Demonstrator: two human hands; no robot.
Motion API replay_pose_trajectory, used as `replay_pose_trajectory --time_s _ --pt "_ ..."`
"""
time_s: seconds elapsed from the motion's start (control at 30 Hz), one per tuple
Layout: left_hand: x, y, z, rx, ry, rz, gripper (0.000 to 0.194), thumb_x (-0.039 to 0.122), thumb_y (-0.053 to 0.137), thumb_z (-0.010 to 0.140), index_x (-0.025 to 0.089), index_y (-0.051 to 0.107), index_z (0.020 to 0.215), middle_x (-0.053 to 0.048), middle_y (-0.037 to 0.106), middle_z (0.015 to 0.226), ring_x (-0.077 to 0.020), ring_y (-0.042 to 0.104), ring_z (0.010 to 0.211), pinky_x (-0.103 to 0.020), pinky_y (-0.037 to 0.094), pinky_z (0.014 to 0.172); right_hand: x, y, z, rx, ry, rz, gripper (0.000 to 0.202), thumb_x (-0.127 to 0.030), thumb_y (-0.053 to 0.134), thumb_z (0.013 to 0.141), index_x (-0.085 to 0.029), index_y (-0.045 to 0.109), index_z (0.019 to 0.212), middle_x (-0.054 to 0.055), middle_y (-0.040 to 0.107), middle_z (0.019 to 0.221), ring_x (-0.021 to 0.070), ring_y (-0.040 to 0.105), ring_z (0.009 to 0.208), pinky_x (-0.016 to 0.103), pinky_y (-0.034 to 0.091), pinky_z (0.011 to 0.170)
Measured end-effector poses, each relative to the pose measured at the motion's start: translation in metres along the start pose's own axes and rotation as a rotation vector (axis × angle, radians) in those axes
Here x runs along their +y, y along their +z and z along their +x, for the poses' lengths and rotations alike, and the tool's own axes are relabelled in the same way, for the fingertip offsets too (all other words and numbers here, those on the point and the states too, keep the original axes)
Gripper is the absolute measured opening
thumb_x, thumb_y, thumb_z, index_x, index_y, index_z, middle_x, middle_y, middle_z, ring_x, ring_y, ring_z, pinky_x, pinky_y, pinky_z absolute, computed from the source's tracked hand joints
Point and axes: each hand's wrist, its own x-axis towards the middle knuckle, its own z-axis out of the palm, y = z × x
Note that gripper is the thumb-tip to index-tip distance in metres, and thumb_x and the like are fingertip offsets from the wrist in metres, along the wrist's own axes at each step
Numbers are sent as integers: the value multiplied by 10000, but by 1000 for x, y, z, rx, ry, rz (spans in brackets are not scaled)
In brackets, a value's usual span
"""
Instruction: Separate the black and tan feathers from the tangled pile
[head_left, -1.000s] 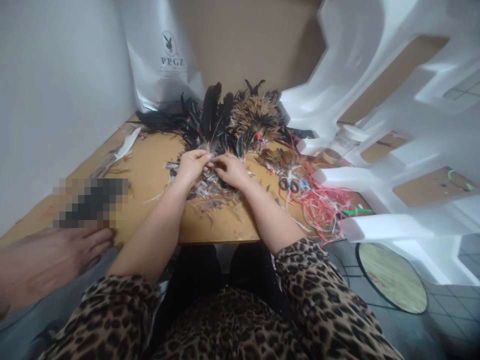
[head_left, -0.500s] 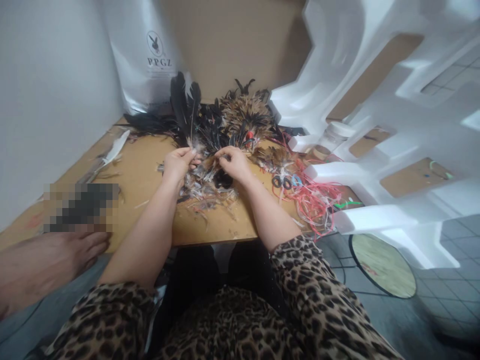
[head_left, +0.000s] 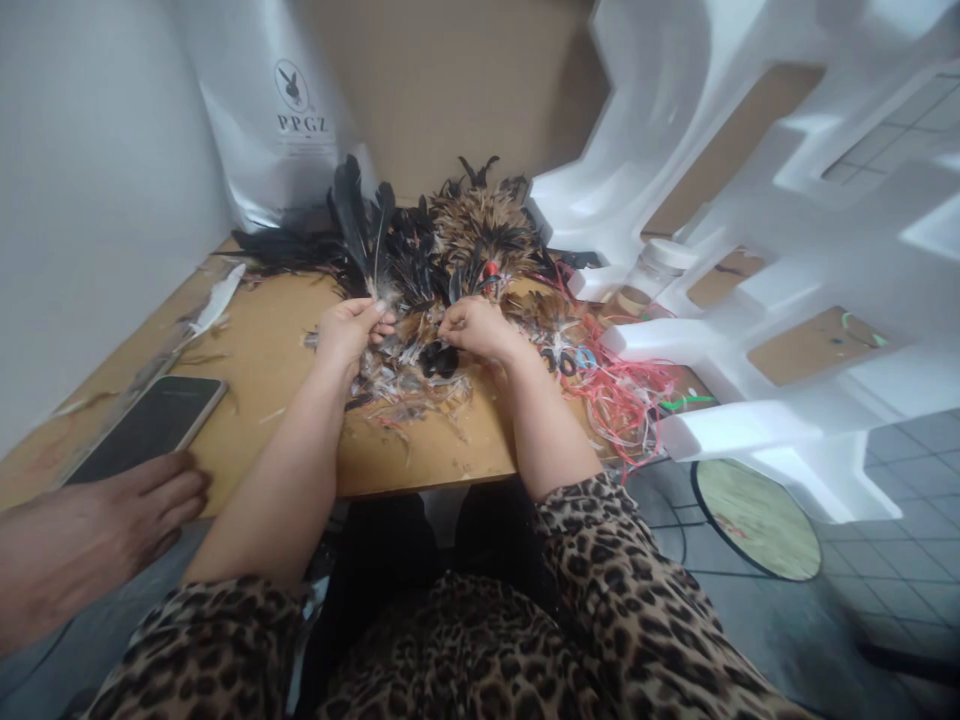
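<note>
My left hand (head_left: 354,335) is closed in a pinch on the pale lower ends of long black feathers (head_left: 364,225), which stand upright above its fingers. To the right, my right hand (head_left: 476,327) has its thumb and fingers pressed together beside the feather pile; whatever may be between them is too small to make out. Loose brown and grey feather scraps (head_left: 405,395) lie under and between both hands. Among them sits a dark rounded object (head_left: 440,359). Behind my right hand is a thick bundle of brown, black-tipped feathers (head_left: 487,220).
Another person's hand (head_left: 120,505) rests by a phone (head_left: 146,425) at the table's left. A white feather (head_left: 221,297) lies farther back. Red plastic strings (head_left: 622,395) and black rings (head_left: 568,362) are at right, beside white foam pieces (head_left: 712,435). A silver bag (head_left: 259,150) stands behind.
My right hand has drawn slightly away from my left, its fingers now closer together. My left hand still holds the black feathers. The view has shifted a little.
</note>
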Motion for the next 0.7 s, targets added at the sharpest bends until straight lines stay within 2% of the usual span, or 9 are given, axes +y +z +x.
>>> replay_pose_trajectory --time_s 0.13,0.23,0.3,0.37,0.5,0.63,0.7 --pt "-1 1 0 -7 -7 12 170 277 678 671 116 632 700 -46 659 654 -68 563 477 -153 370 416 0 -9 -5 -62 153 -158 141 -200 580 705 -224 718 725 52 689 826 244 566 952 444 336 925" --pt "0 2 -1 -15 4 24 160 267 670 678 114 623 691 -33 645 625 -67 558 467 -152 372 412 5 -13 -6 -42 268 -257 161 -232 583 712 -217 720 796 89 688 894 262 576 958 470 340 918" --pt "1 3 -3 -18 5 37 153 258 661 686 111 619 688 -30 640 616 -66 552 460 -152 370 408 10 -15 -6 -20 350 -294 184 -277 588 717 -223 715 839 91 688 915 258 586 950 459 358 907" --pt "1 4 -4 -26 0 48 147 252 653 694 108 620 696 -31 640 617 -63 550 458 -151 370 410 15 -16 -6 -5 392 -274 204 -296 591 715 -227 710 865 79 690 911 233 597 926 395 391 879" --pt "0 4 -5 -45 2 40 134 239 646 697 107 624 711 -28 637 609 -63 550 459 -148 369 407 21 -14 -5 -14 316 -156 201 -279 578 723 -207 704 862 54 694 871 174 613 821 262 431 749" --pt "-1 5 -5 -47 -3 36 128 226 651 690 105 615 708 -28 633 597 -67 547 449 -151 365 397 22 -5 -2 -2 202 -126 269 -212 575 704 -211 691 947 46 691 941 164 608 856 243 430 760" --pt "-1 6 -5 -49 -8 43 129 225 652 689 104 612 707 -28 634 597 -66 546 448 -152 367 398 20 0 -1 3 190 -114 327 -200 579 693 -210 675 1005 54 684 971 163 606 860 240 432 758"
